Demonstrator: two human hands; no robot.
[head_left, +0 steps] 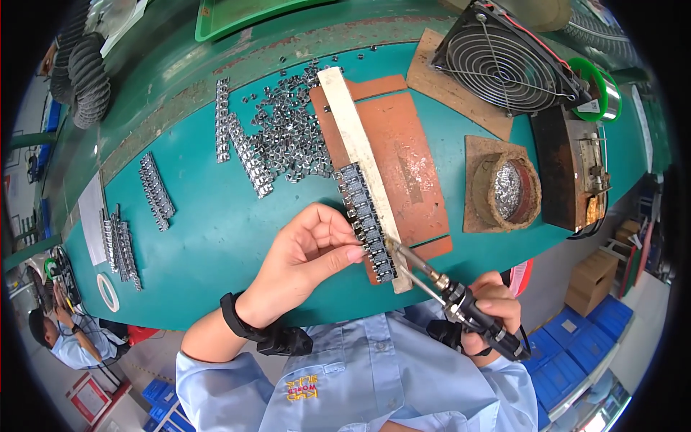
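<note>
A row of small black electronic components (363, 216) with metal pins lies along the edge of a long whitish bar (347, 115). The bar rests on a reddish-brown board (403, 158). My left hand (291, 252) is closed, thumb and curled fingers at the left side of the row, gripping it near its lower half. In my right hand (497, 309) is a soldering iron (468, 311) with a thin feed tube beside it. Its tip meets the bar's right edge close to the row, opposite my left thumb; the exact contact point is too small to tell.
Loose small metal-and-black parts (288, 129) are heaped beyond my left hand. Finished-looking component strips (155, 191) and a tape roll (108, 292) lie left. To the right stand a round pot (529, 194), a fan (504, 61) and a solder spool (608, 97). Another person (79, 335) sits far left.
</note>
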